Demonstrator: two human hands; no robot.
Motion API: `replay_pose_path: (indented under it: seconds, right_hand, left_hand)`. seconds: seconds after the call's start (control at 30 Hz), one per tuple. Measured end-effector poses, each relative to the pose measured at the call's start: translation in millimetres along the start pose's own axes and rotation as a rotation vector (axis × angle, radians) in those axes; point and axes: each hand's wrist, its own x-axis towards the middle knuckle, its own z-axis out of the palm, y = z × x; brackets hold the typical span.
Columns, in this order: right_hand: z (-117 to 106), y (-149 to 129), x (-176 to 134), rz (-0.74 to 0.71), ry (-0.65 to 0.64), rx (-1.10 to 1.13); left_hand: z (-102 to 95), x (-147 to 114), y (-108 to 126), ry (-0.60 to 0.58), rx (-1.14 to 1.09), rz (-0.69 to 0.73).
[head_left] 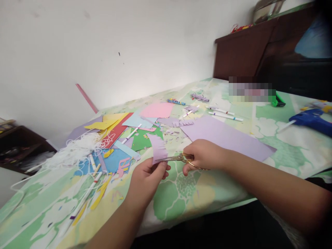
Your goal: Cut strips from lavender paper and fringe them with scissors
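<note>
My left hand (149,180) pinches the lower end of a purple paper strip (158,147), which stands up from my fingers and has small cuts along an edge. In my right hand (201,155) are gold-handled scissors (180,157), fingers through the loops. Their blades point left and lie across the strip's lower end, close to my left fingertips. Beyond my right hand lies a large purple paper sheet (223,135). A fringed purple strip (183,123) rests by its left corner.
White string (83,148) lies tangled at left over coloured papers, with a green sheet (142,138) nearby. Several markers (225,116) are scattered about. A blue glue gun (311,121) lies at right. A dark wooden cabinet (238,52) stands behind the table, beside the white wall.
</note>
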Motion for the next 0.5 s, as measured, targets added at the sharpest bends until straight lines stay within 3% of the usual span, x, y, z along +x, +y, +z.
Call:
replay_pose_path:
  seconds: [0.5]
  right_hand:
    - [-0.7,1.9,-4.0,-0.042,0.029,-0.012]
  left_hand:
    - [-9.2,7.2,-0.6,-0.064,0.094,-0.014]
